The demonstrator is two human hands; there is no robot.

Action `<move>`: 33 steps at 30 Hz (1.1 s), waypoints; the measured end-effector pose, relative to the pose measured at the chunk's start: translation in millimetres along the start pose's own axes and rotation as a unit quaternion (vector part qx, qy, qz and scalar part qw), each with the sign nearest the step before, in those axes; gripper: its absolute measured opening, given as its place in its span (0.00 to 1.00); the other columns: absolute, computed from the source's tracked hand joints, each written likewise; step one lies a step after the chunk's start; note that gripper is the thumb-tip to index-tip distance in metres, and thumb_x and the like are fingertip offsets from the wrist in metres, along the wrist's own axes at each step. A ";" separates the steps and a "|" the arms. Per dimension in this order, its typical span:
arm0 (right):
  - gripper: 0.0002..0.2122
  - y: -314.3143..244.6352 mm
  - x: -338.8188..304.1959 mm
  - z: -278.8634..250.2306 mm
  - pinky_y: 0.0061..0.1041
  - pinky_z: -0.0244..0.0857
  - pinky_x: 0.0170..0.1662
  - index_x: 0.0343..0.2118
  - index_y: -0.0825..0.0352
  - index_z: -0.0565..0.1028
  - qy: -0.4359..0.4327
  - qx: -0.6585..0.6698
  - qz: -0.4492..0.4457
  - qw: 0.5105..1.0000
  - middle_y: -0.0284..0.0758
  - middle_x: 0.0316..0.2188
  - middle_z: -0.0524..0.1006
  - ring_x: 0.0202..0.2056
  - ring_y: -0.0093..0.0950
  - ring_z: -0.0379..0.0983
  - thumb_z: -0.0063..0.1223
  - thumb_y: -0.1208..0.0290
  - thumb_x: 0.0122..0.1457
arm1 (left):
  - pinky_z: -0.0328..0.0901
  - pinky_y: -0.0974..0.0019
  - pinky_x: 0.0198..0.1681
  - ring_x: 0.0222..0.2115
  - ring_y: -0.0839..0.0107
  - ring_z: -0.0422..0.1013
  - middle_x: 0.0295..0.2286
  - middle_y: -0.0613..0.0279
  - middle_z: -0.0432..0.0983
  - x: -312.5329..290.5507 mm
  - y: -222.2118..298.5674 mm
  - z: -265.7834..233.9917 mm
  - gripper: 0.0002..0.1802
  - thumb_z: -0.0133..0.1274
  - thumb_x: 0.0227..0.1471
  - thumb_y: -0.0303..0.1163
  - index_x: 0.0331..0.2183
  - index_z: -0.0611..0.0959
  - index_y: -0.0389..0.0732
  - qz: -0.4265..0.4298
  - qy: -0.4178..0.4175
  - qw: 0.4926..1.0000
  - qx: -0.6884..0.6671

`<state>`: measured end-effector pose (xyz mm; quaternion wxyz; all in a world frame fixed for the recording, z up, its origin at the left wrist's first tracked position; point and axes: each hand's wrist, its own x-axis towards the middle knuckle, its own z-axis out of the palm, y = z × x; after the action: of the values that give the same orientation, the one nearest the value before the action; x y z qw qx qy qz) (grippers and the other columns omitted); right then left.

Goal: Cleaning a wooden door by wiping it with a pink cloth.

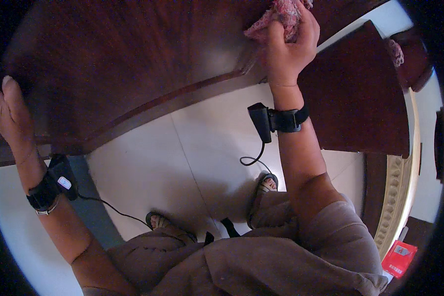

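A large dark reddish-brown wooden panel (128, 54) with a moulded lower edge fills the upper part of the head view. My right hand (296, 47) is closed on a crumpled pink cloth (281, 19) and presses it against the wood near the panel's upper right. At the far left, my left hand (12, 116) lies by the panel's left end, thumb stretched out, with nothing visible in it. Its other fingers are partly lost in the dark rim. Each wrist carries a black strap with a small cabled device.
To the right stands a smaller dark wooden surface (355, 93), with another pink cloth (395, 53) beyond it. A beige carved trim (394, 197) and a red packet (399, 259) are at the lower right. Pale floor tiles (148, 158) lie under my sandalled feet (269, 183).
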<state>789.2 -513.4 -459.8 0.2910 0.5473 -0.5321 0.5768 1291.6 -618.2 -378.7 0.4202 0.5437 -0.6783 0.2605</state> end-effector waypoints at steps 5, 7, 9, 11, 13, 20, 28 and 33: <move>0.22 17.4 -30.1 21.1 0.36 0.65 0.53 0.47 0.66 0.75 0.026 0.064 0.005 0.998 0.42 0.44 0.76 0.48 0.43 0.71 0.59 0.78 0.44 | 0.49 0.56 0.64 0.62 0.48 0.55 0.61 0.36 0.55 8.8 -32.9 -15.3 0.42 0.37 0.60 0.58 0.58 0.68 0.28 0.031 0.003 0.998 0.045; 0.22 12.4 -59.4 21.4 0.36 0.65 0.54 0.47 0.66 0.75 -0.009 0.091 0.041 0.995 0.42 0.45 0.76 0.49 0.42 0.71 0.57 0.80 0.45 | 0.51 0.55 0.64 0.61 0.46 0.57 0.60 0.35 0.57 12.4 -9.1 -16.1 0.41 0.37 0.61 0.56 0.58 0.67 0.28 0.057 0.031 0.995 0.080; 0.21 31.3 -100.6 6.8 0.36 0.64 0.54 0.48 0.67 0.74 -0.060 0.092 0.115 0.987 0.42 0.46 0.76 0.49 0.41 0.71 0.56 0.81 0.47 | 0.53 0.52 0.62 0.58 0.43 0.60 0.57 0.34 0.62 7.5 82.5 3.3 0.36 0.38 0.59 0.50 0.61 0.65 0.36 0.166 0.124 0.977 -0.041; 0.21 28.2 -132.1 0.1 0.34 0.64 0.55 0.50 0.67 0.74 -0.122 0.127 0.234 0.956 0.42 0.46 0.75 0.50 0.41 0.71 0.55 0.80 0.48 | 0.54 0.51 0.61 0.56 0.42 0.62 0.55 0.34 0.64 9.4 83.8 -17.0 0.35 0.40 0.57 0.48 0.62 0.63 0.39 0.133 0.106 0.985 0.027; 0.22 25.8 -137.1 -2.2 0.33 0.64 0.55 0.50 0.67 0.73 -0.157 0.145 0.289 0.933 0.42 0.47 0.75 0.50 0.42 0.71 0.54 0.79 0.49 | 0.49 0.48 0.63 0.58 0.42 0.58 0.58 0.37 0.60 15.4 101.4 -26.8 0.36 0.44 0.53 0.41 0.64 0.62 0.48 0.110 0.108 0.985 0.074; 0.18 -4.4 -23.1 11.7 0.34 0.65 0.52 0.44 0.68 0.74 0.005 0.116 0.185 0.976 0.41 0.42 0.75 0.45 0.38 0.71 0.53 0.79 0.47 | 0.33 0.43 0.67 0.65 0.40 0.38 0.66 0.49 0.42 16.6 118.4 -38.0 0.34 0.42 0.56 0.34 0.64 0.60 0.51 0.175 0.126 0.975 0.048; 0.19 -45.9 153.5 1.3 0.31 0.66 0.50 0.47 0.66 0.76 0.103 0.051 -0.044 0.992 0.42 0.42 0.75 0.43 0.38 0.73 0.56 0.79 0.48 | 0.33 0.45 0.67 0.66 0.42 0.36 0.66 0.50 0.40 6.6 118.0 -42.6 0.36 0.46 0.56 0.32 0.65 0.59 0.52 0.151 0.069 0.986 0.016; 0.20 -46.9 88.6 32.8 0.32 0.67 0.47 0.45 0.61 0.77 0.044 0.030 -0.303 0.951 0.38 0.41 0.75 0.42 0.36 0.72 0.60 0.74 0.46 | 0.34 0.45 0.67 0.66 0.43 0.35 0.67 0.52 0.40 4.1 116.9 -44.8 0.36 0.49 0.55 0.31 0.64 0.61 0.52 0.149 0.045 0.988 -0.002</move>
<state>822.3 -553.4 -368.0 0.4585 0.6656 -0.3099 0.5007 1192.4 -552.1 -340.2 0.4080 0.4237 -0.7324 0.3430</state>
